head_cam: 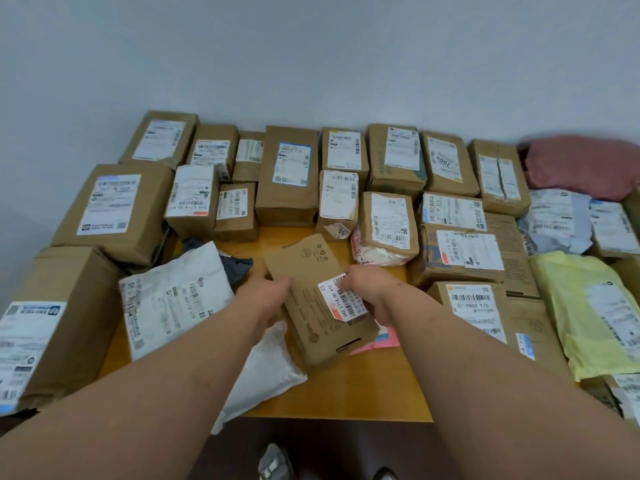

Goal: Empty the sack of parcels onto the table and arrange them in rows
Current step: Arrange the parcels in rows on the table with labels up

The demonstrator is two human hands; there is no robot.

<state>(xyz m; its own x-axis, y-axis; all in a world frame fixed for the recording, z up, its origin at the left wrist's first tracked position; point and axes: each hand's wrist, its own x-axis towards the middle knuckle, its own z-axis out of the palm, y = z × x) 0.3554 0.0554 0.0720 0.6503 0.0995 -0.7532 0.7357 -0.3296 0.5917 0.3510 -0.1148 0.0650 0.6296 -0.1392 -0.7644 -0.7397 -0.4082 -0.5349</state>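
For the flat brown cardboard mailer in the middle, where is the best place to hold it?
By its two long edges, one hand from each side, as the left hand and right hand do now on the cardboard mailer. It is flat, stiff and lies tilted over soft bags.

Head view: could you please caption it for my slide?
Both hands hold a flat cardboard parcel above the parcel-crowded table.

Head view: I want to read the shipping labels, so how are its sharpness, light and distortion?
Head view: soft even light, no glare; the white label on the flat brown cardboard parcel is partly readable; far labels blur; wide-angle bending curves the wooden table edges.
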